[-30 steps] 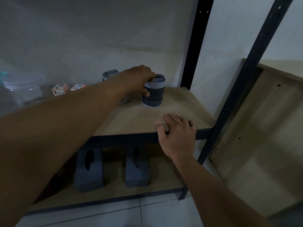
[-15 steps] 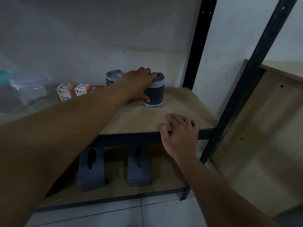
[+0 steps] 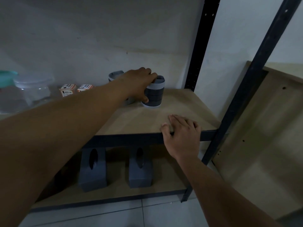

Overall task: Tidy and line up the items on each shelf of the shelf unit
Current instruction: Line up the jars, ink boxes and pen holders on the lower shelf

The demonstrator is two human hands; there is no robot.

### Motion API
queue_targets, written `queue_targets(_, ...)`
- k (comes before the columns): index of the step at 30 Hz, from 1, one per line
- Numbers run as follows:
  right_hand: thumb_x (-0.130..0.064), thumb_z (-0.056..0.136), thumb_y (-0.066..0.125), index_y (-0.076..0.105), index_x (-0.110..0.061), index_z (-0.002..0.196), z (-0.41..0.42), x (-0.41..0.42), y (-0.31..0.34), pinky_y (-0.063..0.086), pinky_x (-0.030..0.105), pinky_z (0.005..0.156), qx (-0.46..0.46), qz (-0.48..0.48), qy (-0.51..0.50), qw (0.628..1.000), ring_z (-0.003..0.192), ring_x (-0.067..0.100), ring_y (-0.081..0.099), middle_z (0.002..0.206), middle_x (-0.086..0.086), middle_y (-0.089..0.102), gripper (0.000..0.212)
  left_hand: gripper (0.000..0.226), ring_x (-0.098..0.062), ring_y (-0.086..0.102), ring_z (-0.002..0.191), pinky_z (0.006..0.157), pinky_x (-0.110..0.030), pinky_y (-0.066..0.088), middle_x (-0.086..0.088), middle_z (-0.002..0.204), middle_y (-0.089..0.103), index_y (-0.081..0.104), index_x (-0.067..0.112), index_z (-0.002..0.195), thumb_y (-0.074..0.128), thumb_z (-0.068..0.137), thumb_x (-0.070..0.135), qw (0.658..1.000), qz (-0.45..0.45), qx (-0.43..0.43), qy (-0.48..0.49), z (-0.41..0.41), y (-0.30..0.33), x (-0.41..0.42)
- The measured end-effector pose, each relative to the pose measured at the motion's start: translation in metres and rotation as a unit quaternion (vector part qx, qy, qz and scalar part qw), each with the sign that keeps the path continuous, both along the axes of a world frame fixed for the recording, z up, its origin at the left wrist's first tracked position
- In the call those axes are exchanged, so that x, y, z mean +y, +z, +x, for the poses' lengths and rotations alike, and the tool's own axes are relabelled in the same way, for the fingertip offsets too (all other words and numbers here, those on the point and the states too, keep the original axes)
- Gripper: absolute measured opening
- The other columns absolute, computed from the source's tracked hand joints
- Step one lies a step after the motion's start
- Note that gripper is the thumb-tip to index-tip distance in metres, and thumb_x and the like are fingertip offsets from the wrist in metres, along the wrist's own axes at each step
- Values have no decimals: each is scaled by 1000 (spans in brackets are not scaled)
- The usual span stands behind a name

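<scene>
A grey cup with dark bands (image 3: 155, 95) stands upright on the wooden shelf board (image 3: 180, 108), near the back wall. My left hand (image 3: 139, 86) grips it from the left, fingers over its rim and thumb on its front. A second grey cup (image 3: 115, 75) stands just behind my left wrist, mostly hidden. My right hand (image 3: 182, 135) rests flat on the shelf's front edge, fingers straight. Two small orange-and-white boxes (image 3: 76, 89) sit further left on the same shelf.
Clear plastic containers (image 3: 32, 89), one with a teal lid (image 3: 6, 77), stand at the far left. Two dark grey blocks (image 3: 92, 169) with oval holes stand on the lower shelf. Black metal uprights (image 3: 200, 46) frame the right side. A wooden panel (image 3: 265, 128) leans at the right.
My left hand has nudged the banded cup slightly back toward the wall, closer to the other cup. My right hand stays on the shelf edge.
</scene>
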State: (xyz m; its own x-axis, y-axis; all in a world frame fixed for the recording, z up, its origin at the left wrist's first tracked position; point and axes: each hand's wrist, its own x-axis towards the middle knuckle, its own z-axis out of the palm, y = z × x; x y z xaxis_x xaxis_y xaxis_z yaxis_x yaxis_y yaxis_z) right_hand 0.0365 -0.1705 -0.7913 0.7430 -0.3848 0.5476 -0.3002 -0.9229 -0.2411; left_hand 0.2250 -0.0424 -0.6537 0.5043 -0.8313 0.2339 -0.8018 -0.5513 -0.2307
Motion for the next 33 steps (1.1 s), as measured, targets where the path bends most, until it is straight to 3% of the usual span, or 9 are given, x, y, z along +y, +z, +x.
queue_targets(3, -54, 99, 31, 64, -24, 135, -1, 0, 0, 28, 39, 110, 7, -5, 0, 1000, 129, 15, 52, 138, -6, 63, 58, 78, -24, 50, 111, 87, -42, 48, -1, 122, 52, 44, 26, 128, 85, 66, 49, 997, -43, 57, 4, -1, 11, 15)
queue_targets(7, -54, 100, 31, 64, -26, 134, -1, 0, 0, 28, 39, 109, 1, -7, 6, 1000, 128, 14, 51, 138, -7, 63, 55, 93, -24, 49, 123, 105, -42, 38, -4, 142, 49, 38, 27, 143, 84, 66, 52, 995, -54, 75, 23, 4, 25, 56)
queue_targets(12, -63, 103, 23, 63, -32, 134, -4, -2, -1, 27, 40, 108, -8, -16, 35, 999, 128, 14, 50, 138, -11, 62, 59, 91, -23, 56, 112, 98, -40, 40, -4, 132, 55, 41, 22, 142, 85, 66, 46, 995, -20, 62, 70, 14, 16, 95)
queue_targets(20, -91, 85, 24, 59, -36, 137, -9, -5, 2, 28, 43, 110, 28, -36, 56, 997, 131, 16, 46, 143, -12, 56, 83, 60, -26, 57, 101, 85, -38, 47, -8, 113, 59, 62, 15, 125, 84, 70, 24, 991, -93, 70, 64, 25, 0, 97)
queue_targets(33, -91, 84, 26, 64, -36, 132, -12, -2, 3, 30, 44, 109, 5, -26, 53, 998, 126, 14, 49, 139, -14, 59, 83, 66, -30, 54, 111, 94, -43, 44, -12, 121, 60, 61, 16, 127, 80, 75, 52, 989, -127, 5, 82, 1, -8, 74)
